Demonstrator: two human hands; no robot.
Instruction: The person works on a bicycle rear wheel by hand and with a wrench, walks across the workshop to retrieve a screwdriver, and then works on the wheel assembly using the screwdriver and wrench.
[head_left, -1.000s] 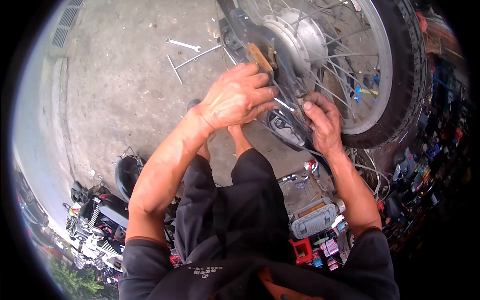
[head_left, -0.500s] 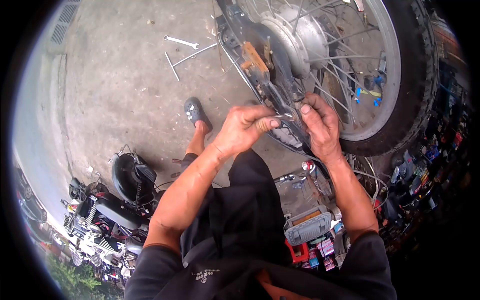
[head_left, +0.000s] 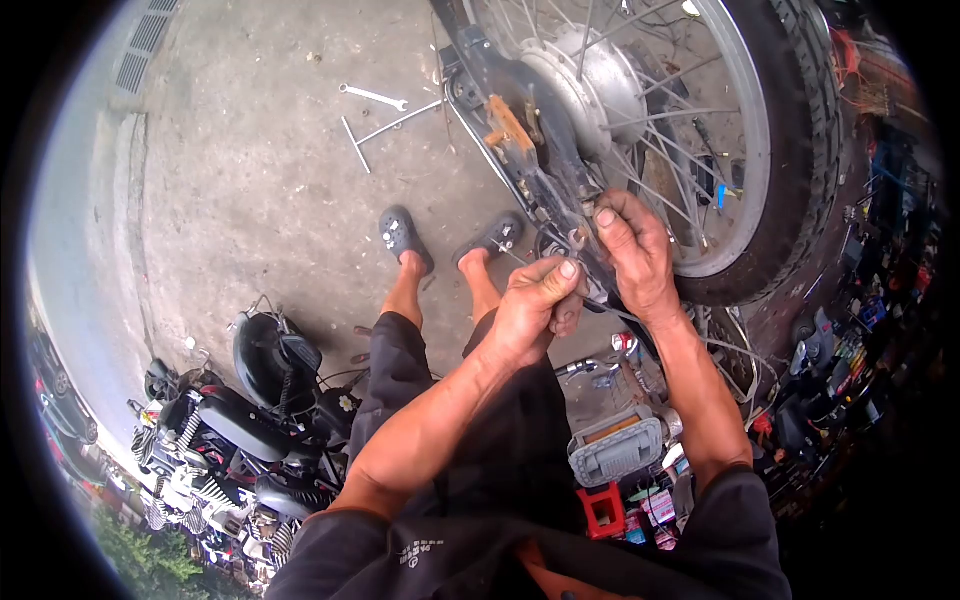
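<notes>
My left hand point(head_left: 540, 305) is closed around a wrench point(head_left: 578, 240), whose open end points up toward the dark swingarm point(head_left: 550, 130). Most of that wrench is hidden by my fingers. Just to the right, my right hand point(head_left: 636, 255) pinches at a small metal fitting point(head_left: 588, 207) on the swingarm's near end; what exactly lies between thumb and finger is hidden. The spoked wheel point(head_left: 735, 130) with its silver hub point(head_left: 600, 90) stands beside the swingarm. A rusty orange bracket point(head_left: 511, 123) is fixed farther up the arm.
On the concrete lie another wrench point(head_left: 374, 97) and a T-handle tool point(head_left: 395, 125). Parked scooters point(head_left: 245, 425) crowd the lower left. Near my right forearm are a grey plastic housing point(head_left: 615, 447) and a red crate point(head_left: 602, 510). Assorted parts line the right side.
My left hand has drawn down from the swingarm and turned, so the wrench now points upward. My right hand stays at the fitting. Both feet are now visible as the view shifted.
</notes>
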